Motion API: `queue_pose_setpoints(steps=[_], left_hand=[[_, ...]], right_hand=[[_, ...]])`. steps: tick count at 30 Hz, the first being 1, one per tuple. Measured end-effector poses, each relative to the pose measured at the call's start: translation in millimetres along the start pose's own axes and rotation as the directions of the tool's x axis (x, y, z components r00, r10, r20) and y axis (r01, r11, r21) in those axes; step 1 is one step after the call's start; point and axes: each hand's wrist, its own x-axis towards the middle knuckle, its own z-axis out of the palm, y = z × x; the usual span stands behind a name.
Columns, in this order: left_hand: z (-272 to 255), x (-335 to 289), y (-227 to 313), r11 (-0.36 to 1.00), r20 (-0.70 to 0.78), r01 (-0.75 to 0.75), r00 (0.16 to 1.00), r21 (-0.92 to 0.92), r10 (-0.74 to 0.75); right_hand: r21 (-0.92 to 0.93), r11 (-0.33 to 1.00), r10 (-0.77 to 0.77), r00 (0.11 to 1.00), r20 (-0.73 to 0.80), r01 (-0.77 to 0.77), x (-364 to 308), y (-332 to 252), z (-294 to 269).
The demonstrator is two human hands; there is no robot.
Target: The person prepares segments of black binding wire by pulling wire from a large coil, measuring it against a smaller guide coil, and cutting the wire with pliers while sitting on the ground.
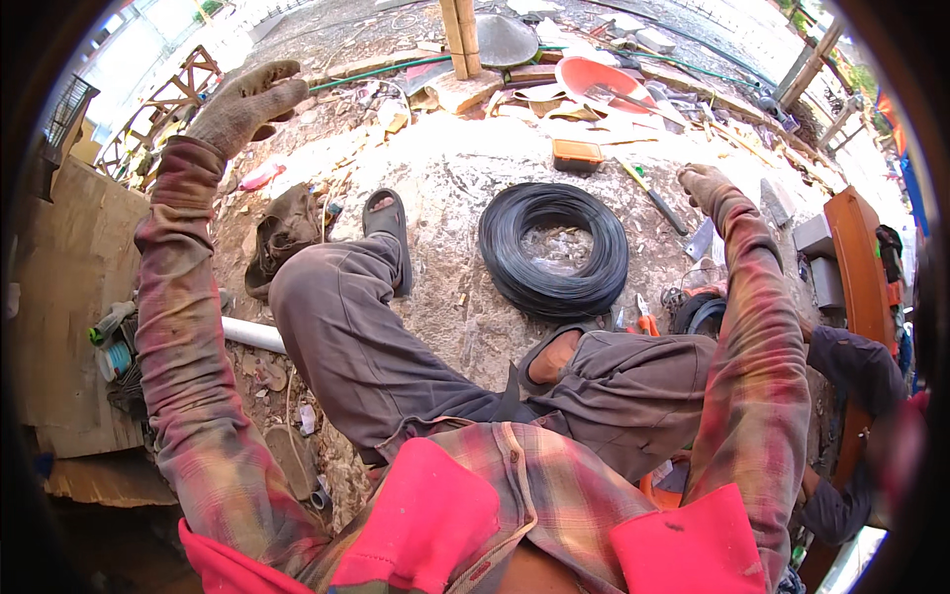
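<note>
My left hand (247,107), in a dirty knitted glove, is raised at the far left with its fingers stretched and apart; nothing shows in it. Out to the right, my right hand (702,185) is gloved too, its fingers curled closed, and whatever they may hold is too small to see. Between my feet lies a coil of black wire (501,246), flat on the dusty ground. Nearest to my right hand is a tool with a yellow and black handle (651,198). Orange-handled pliers (646,317) rest beside the coil, close to my right knee.
An orange-rimmed box (577,155) sits beyond the coil. Farther off are a wooden post (461,40) and a red-orange basin (606,83). A brown cloth bag (285,236) and white pipe (253,335) lie left. Another person's dark sleeve (857,368) shows at right, near a wooden board (859,262).
</note>
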Motion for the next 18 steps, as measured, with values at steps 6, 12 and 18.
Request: queue_pose_setpoints(steps=[6,12,18], left_hand=[[19,56,-19,0.976,0.057,0.068,0.995,0.208,-0.082],[164,134,-99,0.771,0.303,0.097,0.883,0.629,-0.358],[344,122,-173,0.8,0.626,-0.201,0.736,0.565,-0.257]], right_hand=[[-0.032,0.981,0.191,0.935,0.299,-0.191,-43,-46,14],[0.126,0.992,-0.056,0.886,0.461,-0.003,-71,-88,38],[0.141,0.959,0.155,0.874,0.46,-0.244,-78,-45,35]])
